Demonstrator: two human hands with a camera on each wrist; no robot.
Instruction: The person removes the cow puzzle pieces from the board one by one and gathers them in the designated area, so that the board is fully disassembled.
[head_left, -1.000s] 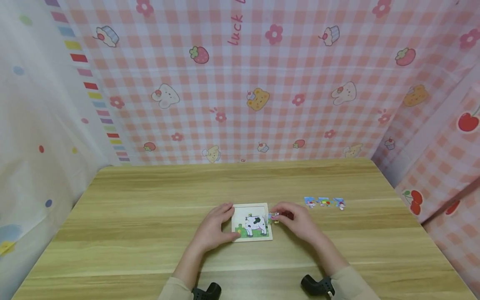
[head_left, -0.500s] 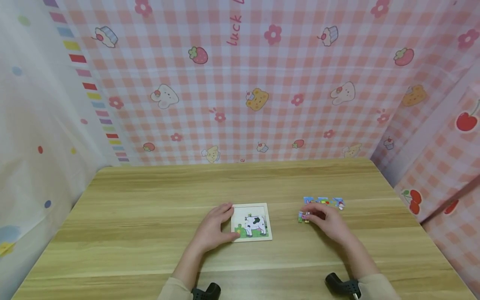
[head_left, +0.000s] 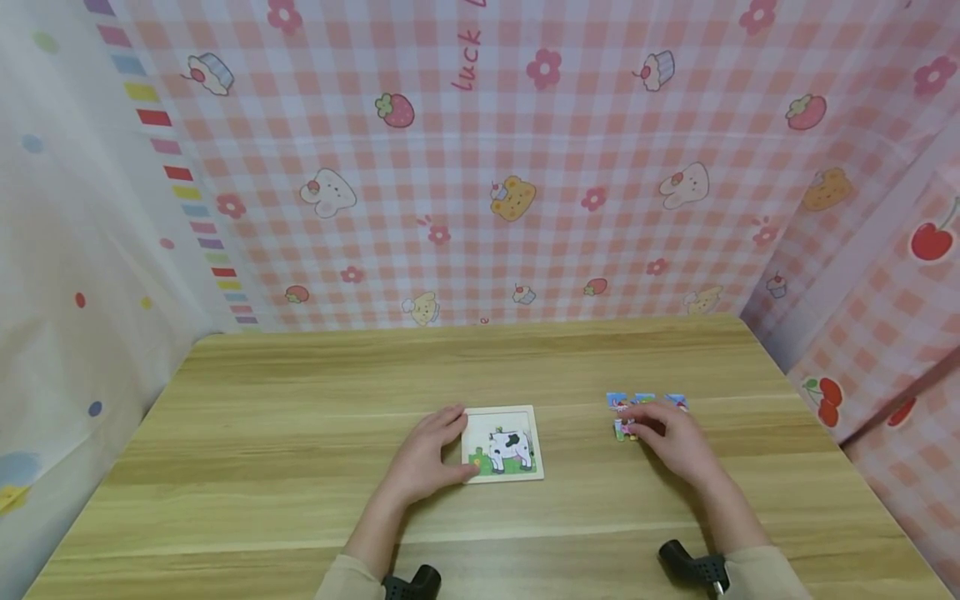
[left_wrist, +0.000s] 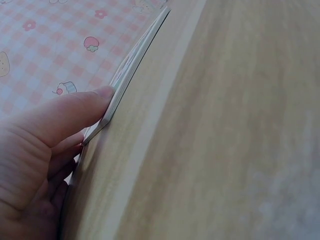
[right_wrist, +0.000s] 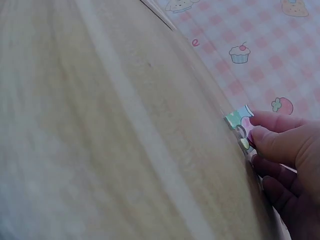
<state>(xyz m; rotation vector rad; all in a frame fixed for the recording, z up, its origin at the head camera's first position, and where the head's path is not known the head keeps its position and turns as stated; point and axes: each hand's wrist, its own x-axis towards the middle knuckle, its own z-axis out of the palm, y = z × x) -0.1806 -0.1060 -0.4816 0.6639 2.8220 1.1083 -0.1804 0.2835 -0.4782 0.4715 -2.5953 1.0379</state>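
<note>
Fingers of the right hand (head_left: 667, 437) pinch a small puzzle piece (head_left: 622, 430) while the left hand (head_left: 429, 454) holds the puzzle frame (head_left: 495, 419).

Printed partly in green, pink and white, the piece sits between thumb and forefinger, well apart from the frame on its right; whether it touches the tabletop (head_left: 300, 433) I cannot tell. Just beyond it lie three more pieces (head_left: 617, 400) in a row, partly covered by the right hand. Left thumb and fingers span the frame's left side, thumb near the lower corner, fingertips at the upper one. Inside, a black-and-white cow (head_left: 512, 448) stands on green below a pale upper part. Pink checked cloth (head_left: 465, 150) hangs behind.
</note>
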